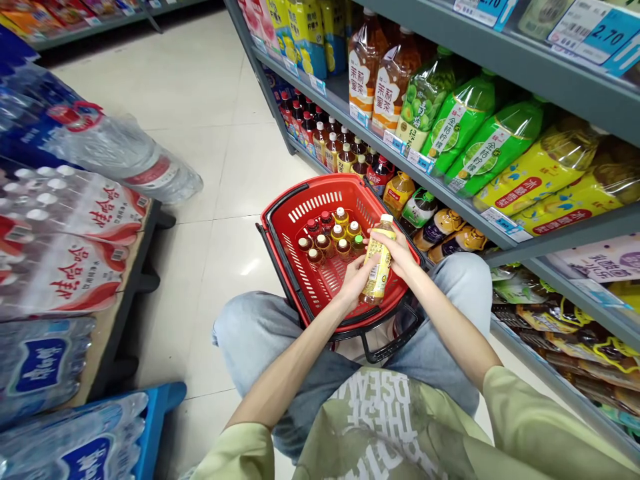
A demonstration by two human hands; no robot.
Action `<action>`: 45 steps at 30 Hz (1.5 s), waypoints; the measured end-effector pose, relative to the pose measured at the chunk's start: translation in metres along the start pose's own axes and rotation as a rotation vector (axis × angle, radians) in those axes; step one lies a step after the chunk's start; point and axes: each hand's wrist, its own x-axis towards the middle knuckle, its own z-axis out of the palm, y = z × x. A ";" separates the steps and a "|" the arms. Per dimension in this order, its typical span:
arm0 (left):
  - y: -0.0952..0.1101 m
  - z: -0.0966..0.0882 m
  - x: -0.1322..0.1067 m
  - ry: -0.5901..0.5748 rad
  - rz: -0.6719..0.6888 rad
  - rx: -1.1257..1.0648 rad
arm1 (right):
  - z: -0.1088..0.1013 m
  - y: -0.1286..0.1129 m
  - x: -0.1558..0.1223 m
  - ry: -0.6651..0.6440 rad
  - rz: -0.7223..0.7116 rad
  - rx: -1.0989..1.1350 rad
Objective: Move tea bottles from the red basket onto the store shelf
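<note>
A drink bottle with a yellow label and white cap (377, 270) is held tilted over the near right side of a red shopping basket (281, 223). My left hand (355, 280) is closed around its lower left side. From the right, my right hand (396, 248) grips the same bottle below the cap, with the fingers partly behind it. Several small bottles (343, 248) stand upright in the basket, most with white caps, a couple with red ones and one with green. The basket sits between my knees, its black handles folded down.
Shelves on the right hold large tea bottles (443, 137), with rows of small bottles (333, 150) on the level below. Shrink-wrapped water packs (85, 267) are stacked at left, near a large wrapped water bottle (145, 160). Tiled floor (200, 187) runs between.
</note>
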 end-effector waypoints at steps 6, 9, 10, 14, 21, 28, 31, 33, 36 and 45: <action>-0.004 0.005 -0.003 0.076 0.107 0.161 | -0.004 0.005 0.003 0.054 0.032 0.040; 0.000 0.005 -0.006 0.015 0.151 0.106 | -0.007 0.004 0.005 0.005 0.024 0.108; 0.002 0.004 -0.006 -0.005 0.158 0.084 | -0.008 0.003 0.005 -0.023 0.029 0.148; 0.003 0.003 -0.007 -0.079 0.075 -0.019 | -0.014 -0.002 0.006 -0.102 0.092 0.294; -0.007 0.021 -0.026 -0.481 -0.228 -0.219 | -0.023 -0.007 0.000 -0.123 0.005 0.388; -0.012 0.022 -0.031 -0.437 -0.103 -0.029 | -0.015 -0.008 0.012 -0.128 0.080 0.203; -0.011 0.010 -0.018 -0.289 -0.036 0.131 | -0.009 -0.004 0.016 -0.016 0.105 0.096; -0.013 0.002 -0.008 -0.204 0.029 0.269 | -0.006 0.000 0.017 0.071 0.124 0.042; -0.018 -0.006 0.001 -0.104 0.114 0.397 | -0.005 0.003 0.015 0.159 0.134 -0.016; -0.019 -0.005 -0.005 -0.087 0.161 0.487 | -0.009 -0.005 0.016 0.064 0.111 0.045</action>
